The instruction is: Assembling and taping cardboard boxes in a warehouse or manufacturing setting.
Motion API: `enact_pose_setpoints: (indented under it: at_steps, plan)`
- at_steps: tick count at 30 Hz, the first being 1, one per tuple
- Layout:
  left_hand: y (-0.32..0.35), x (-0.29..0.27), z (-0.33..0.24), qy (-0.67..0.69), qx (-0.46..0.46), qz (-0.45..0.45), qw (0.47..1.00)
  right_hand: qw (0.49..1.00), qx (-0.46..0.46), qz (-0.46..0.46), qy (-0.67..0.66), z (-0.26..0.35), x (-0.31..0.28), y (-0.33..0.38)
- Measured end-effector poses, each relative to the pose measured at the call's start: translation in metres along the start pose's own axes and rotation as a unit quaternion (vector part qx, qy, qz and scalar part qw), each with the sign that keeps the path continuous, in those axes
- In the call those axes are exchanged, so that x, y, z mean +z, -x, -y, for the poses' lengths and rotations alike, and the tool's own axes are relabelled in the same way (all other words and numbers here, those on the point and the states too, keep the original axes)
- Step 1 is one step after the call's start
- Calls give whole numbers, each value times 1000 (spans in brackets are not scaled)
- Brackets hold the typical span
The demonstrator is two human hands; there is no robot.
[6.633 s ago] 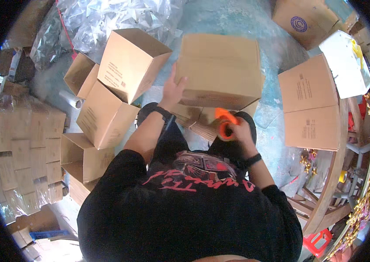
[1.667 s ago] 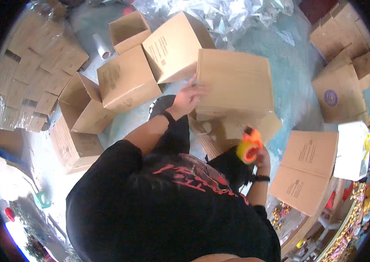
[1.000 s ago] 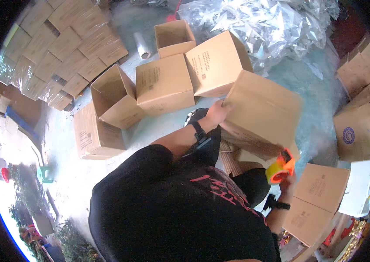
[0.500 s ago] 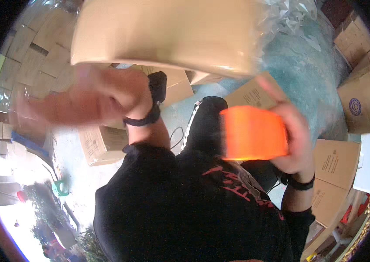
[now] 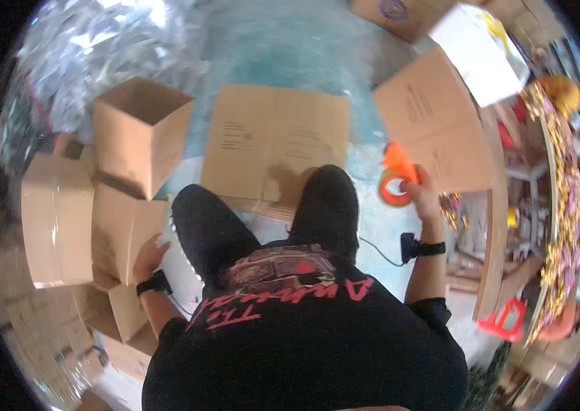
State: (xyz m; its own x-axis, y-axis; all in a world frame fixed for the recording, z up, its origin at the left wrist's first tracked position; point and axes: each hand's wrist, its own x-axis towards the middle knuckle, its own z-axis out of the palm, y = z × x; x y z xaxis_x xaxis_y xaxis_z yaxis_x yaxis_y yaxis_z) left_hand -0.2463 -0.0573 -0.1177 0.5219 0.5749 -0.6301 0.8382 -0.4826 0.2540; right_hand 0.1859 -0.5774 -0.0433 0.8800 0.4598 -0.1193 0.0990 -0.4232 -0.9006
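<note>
My right hand (image 5: 421, 195) is closed on a roll of orange tape (image 5: 391, 196), with its hole facing up and a loose orange piece sticking out at the far side. On the left, my left hand (image 5: 151, 257) holds nothing. Its fingers are apart, beside an open cardboard box (image 5: 120, 236). Ahead of my knees, flattened cartons (image 5: 273, 140) lie in a stack on the floor. Whether my left fingertips touch the box beside them I cannot tell.
An open-topped box (image 5: 143, 130) and a taped carton (image 5: 57, 222) stand at the left. Crumpled clear plastic (image 5: 112, 51) fills the far left. More flat cartons (image 5: 437, 123) lean at the right, near a white box (image 5: 478, 55), a wooden table edge (image 5: 492, 267) and gold tinsel (image 5: 557, 205).
My view has turned. The large carton near my left hand is no longer held up in front of me. My left hand is lower, and the tape roll remains in my right hand.
</note>
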Motion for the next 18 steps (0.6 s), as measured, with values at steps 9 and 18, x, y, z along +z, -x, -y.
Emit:
enact_pose_setpoints:
  at_steps: [9,18]
  plan:
    - [77,-195,-112,96,143,-295,940,939,115,-295,-133,-104,-198,-22]
    - [216,-237,-149,172,509,-579,614,913,133,-335,190,-203,-283,-60]
